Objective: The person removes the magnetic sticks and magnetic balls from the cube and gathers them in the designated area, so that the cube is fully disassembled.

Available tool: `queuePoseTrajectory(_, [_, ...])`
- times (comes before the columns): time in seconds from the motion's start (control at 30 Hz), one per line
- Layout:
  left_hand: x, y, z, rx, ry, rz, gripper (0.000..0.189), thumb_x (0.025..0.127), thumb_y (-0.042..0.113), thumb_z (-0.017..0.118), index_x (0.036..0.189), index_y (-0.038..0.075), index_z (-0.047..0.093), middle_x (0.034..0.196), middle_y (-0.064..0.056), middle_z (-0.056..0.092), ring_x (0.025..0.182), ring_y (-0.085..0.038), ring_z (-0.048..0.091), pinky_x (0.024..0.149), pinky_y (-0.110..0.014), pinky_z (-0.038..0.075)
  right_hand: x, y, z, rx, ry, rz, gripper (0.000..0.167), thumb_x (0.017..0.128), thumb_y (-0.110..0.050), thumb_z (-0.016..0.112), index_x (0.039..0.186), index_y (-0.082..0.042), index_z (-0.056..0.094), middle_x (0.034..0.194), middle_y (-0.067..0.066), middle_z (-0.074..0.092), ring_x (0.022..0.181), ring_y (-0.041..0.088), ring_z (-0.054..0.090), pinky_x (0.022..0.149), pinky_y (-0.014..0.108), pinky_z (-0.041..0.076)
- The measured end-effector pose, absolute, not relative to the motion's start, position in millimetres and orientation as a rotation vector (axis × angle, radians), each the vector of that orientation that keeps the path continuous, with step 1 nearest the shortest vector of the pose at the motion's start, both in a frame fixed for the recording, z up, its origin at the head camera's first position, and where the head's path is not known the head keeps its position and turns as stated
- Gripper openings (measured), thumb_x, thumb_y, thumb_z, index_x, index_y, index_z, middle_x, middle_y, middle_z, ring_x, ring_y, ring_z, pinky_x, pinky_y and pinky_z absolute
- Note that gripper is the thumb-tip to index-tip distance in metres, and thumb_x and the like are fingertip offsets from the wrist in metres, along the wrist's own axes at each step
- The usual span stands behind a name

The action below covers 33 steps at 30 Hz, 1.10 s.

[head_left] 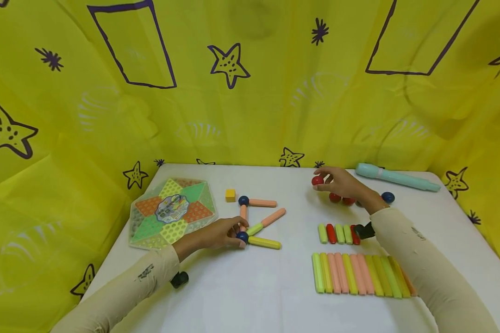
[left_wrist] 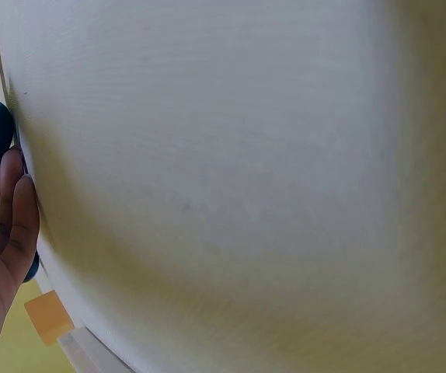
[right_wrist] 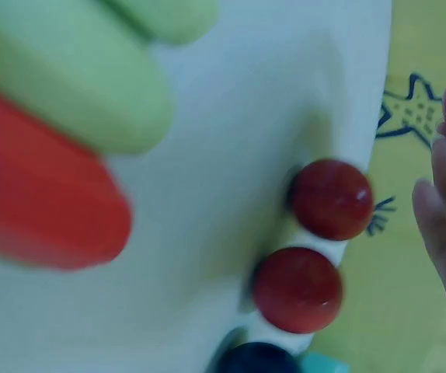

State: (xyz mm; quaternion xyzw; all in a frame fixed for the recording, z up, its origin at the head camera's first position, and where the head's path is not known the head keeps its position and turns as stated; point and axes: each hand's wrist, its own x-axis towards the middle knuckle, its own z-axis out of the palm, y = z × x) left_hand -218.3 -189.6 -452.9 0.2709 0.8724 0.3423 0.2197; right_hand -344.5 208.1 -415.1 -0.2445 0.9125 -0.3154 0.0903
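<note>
My left hand (head_left: 220,233) holds the near dark blue ball (head_left: 242,237) of a stick structure, thumb on one side and fingers on the other. From this ball run a yellow stick (head_left: 265,243), a green stick (head_left: 255,229) continued by a salmon stick (head_left: 273,217), and another salmon stick (head_left: 243,212) reaching a second blue ball (head_left: 243,200). That far ball carries one more salmon stick (head_left: 263,203) pointing right. Over the back right of the table, my right hand (head_left: 342,183) pinches a red ball (head_left: 317,181) between thumb and fingers.
Red balls (right_wrist: 297,290) and a blue ball (head_left: 388,197) lie by the right forearm. Nearer are rows of short sticks (head_left: 331,234) and long sticks (head_left: 345,274). A teal wand-like object (head_left: 397,177) lies behind. At left are a hexagonal case (head_left: 208,196) and yellow cube (head_left: 230,195).
</note>
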Motion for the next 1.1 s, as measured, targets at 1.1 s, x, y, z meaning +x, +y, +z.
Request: queuePoseTrajectory(1.1, [-217.7, -187.5, -452.6, 0.751, 2.436, 0.914, 0.048, 0.092, 0.027, 0.075, 0.131, 0.010, 0.055, 0.105, -0.004, 0.064, 0.091, -0.011, 0.059, 0.082, -0.026, 0.051, -351.8, 230.6, -423.9, -0.621, 2.677, -0.788, 0.061, 0.097, -0.039, 0.066, 0.139, 0.003, 0.053, 0.141, 0.031, 0.050, 0.126, 0.049, 0.050, 0.102, 0.063, 0.043])
